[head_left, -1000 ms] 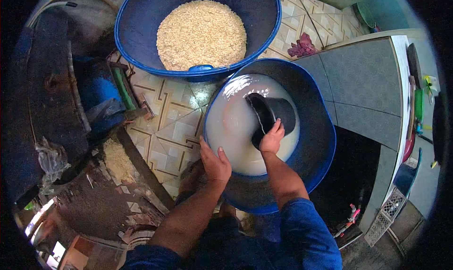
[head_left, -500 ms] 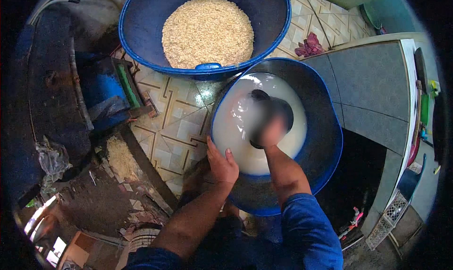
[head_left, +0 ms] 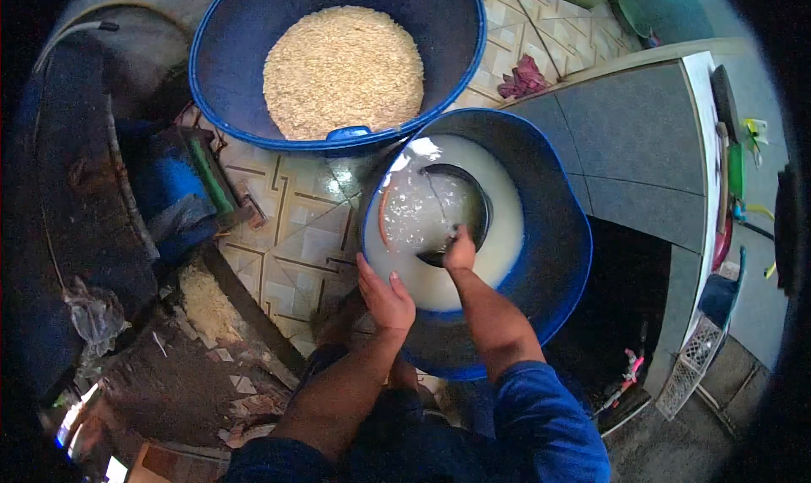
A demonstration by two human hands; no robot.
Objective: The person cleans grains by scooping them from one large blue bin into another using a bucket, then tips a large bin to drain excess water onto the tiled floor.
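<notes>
A large blue tub (head_left: pixel 553 255) stands before me, tilted and holding milky white liquid (head_left: pixel 507 230). My right hand (head_left: pixel 460 251) grips a dark round bowl (head_left: pixel 481 204) dipped in that liquid, with clear water and foam inside it. My left hand (head_left: pixel 384 293) rests on the tub's near left rim with its fingers laid over the edge. A second, larger blue tub (head_left: pixel 228 86) sits farther away, with a heap of pale grain (head_left: pixel 342 69) in it.
Patterned floor tiles (head_left: pixel 296 238) lie between the tubs. A blue machine part (head_left: pixel 173 192) and a dark curved structure (head_left: pixel 76 187) stand at the left. A grey counter (head_left: pixel 634 128) runs along the right, a red rag (head_left: pixel 524 78) behind it. Grain spill (head_left: pixel 203 301) lies near left.
My right hand has swung the dark bowl around in the white liquid, and it now holds water and foam. My left hand stays on the rim.
</notes>
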